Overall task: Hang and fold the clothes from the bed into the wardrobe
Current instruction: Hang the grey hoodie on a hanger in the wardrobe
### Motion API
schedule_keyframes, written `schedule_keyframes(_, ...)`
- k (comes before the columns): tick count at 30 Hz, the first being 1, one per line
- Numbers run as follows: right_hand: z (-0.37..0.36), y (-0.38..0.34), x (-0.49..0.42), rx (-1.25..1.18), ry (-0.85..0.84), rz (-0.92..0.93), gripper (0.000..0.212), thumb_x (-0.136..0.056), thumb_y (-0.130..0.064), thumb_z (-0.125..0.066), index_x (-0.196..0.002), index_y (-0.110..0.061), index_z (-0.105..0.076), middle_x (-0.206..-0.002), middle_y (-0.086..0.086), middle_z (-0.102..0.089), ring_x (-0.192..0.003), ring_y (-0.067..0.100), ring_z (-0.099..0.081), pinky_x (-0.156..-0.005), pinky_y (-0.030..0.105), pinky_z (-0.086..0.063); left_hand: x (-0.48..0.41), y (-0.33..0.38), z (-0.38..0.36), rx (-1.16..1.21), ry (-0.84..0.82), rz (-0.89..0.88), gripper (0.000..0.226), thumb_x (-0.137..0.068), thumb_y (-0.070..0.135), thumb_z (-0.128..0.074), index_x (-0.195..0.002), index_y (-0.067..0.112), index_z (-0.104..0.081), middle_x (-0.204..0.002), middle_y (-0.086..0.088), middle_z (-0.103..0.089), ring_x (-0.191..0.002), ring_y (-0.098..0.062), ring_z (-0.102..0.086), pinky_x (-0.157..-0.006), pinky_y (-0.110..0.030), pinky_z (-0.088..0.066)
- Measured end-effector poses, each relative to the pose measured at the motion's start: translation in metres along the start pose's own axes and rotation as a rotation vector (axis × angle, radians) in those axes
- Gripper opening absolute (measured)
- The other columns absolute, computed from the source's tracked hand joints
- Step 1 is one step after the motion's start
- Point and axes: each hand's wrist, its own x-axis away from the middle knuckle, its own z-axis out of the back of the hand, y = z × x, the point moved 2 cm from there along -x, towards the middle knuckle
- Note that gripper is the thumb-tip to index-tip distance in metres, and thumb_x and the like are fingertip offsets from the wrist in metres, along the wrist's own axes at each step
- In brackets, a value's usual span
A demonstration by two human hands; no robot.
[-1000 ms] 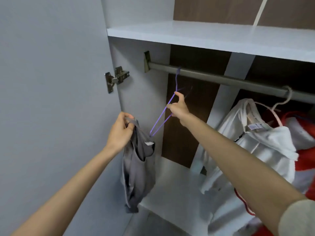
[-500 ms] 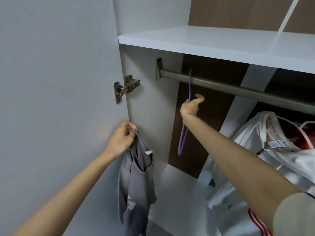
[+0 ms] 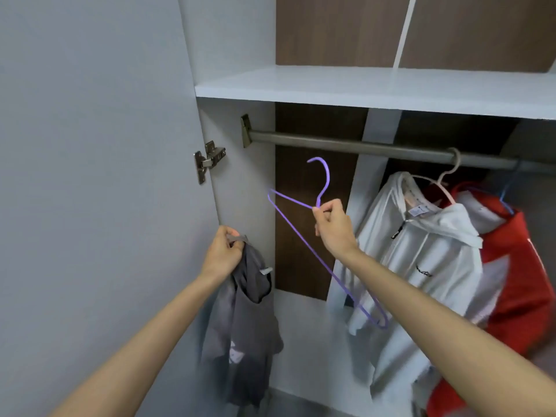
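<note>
1. Now the right hand (image 3: 332, 228) pinches the thin purple wire hanger (image 3: 327, 180) at the base of its hook. The hanger is tilted, clear of the dull metal wardrobe rail (image 3: 346, 144) above it, with its lower corner down to the right.
2. Meanwhile the left hand (image 3: 224, 251) grips the limp dark grey fabric top (image 3: 243, 320) by its upper edge. The top hangs at the near left, beside the pale wardrobe door (image 3: 90, 176), and is not yet on the hanger.
3. The step in hand looks like dressing the hanger, so the two should meet in front of the chest, not inside the wardrobe.
4. It would be best to open the neck with the left hand, slip in one hanger shoulder and then the other, and keep the hook outside.
5. The cloth is slack and may slide off thin wire, so level it before letting go.
6. The rail's bare left stretch, away from the white hooded jacket (image 3: 421, 251) and the red garment (image 3: 517, 281), suits the hook.
</note>
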Motion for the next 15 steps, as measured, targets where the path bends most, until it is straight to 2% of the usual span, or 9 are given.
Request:
schedule_keyframes(3,0.032,-0.003,0.059,0.12,0.024,0.03,0.016,-0.099,-0.034,-0.044,-0.101,-0.027,-0.059,-0.062,-0.003,-0.058,-0.063,0.02,-0.057,-0.064,0.036,-0.044,0.021,-0.006,-0.004,0.035,0.002,0.019,0.011,-0.093,0.008,-0.053,-0.091,0.012,-0.043,-0.067,0.001,-0.041,-0.07,-0.021,-0.042,-0.066,-0.038,-0.037)
schedule_keyframes(5,0.055,-0.011,0.102,0.133,0.044,0.006,0.019,-0.098,-0.034,-0.046,-0.091,-0.031,-0.064,-0.065,0.0,-0.058,-0.061,0.017,-0.053,-0.063,0.035,-0.043,0.035,-0.008,-0.006,0.036,-0.036,0.052,0.015,-0.093,0.01,-0.052,-0.085,0.015,-0.041,-0.07,-0.001,-0.042,-0.076,-0.021,-0.043,-0.075,-0.043,-0.041)
schedule_keyframes(7,0.075,-0.023,0.144,0.145,0.042,-0.045,0.023,-0.096,-0.034,-0.05,-0.079,-0.027,-0.063,-0.061,0.006,-0.055,-0.057,0.019,-0.049,-0.062,0.035,-0.043,0.05,-0.01,-0.008,0.033,-0.083,0.079,0.021,-0.093,0.01,-0.05,-0.078,0.017,-0.037,-0.071,-0.003,-0.042,-0.078,-0.02,-0.043,-0.071,-0.039,-0.036)
schedule_keyframes(9,0.093,-0.034,0.184,0.192,0.019,-0.097,0.026,-0.094,-0.032,-0.052,-0.075,-0.018,-0.063,-0.066,0.012,-0.058,-0.063,0.026,-0.053,-0.065,0.036,-0.046,0.064,-0.013,-0.009,0.024,-0.113,0.086,0.027,-0.093,0.009,-0.05,-0.072,0.019,-0.035,-0.07,-0.002,-0.041,-0.078,-0.019,-0.043,-0.068,-0.031,-0.031)
schedule_keyframes(12,0.118,-0.048,0.235,0.261,0.05,-0.171,0.025,-0.089,-0.026,-0.054,-0.076,-0.006,-0.061,-0.067,0.013,-0.058,-0.069,0.032,-0.054,-0.067,0.038,-0.048,0.087,-0.015,-0.008,-0.047,-0.141,0.099,0.029,-0.092,0.011,-0.051,-0.07,0.019,-0.034,-0.068,-0.002,-0.041,-0.078,-0.022,-0.045,-0.067,-0.032,-0.03)
schedule_keyframes(15,0.138,-0.058,0.276,0.29,0.079,-0.223,0.026,-0.089,-0.025,-0.054,-0.076,-0.003,-0.06,-0.066,0.013,-0.054,-0.069,0.032,-0.051,-0.064,0.039,-0.045,0.116,-0.012,-0.011,-0.112,-0.185,0.084,0.026,-0.09,0.014,-0.052,-0.071,0.019,-0.036,-0.069,-0.005,-0.045,-0.077,-0.025,-0.047,-0.07,-0.036,-0.035)
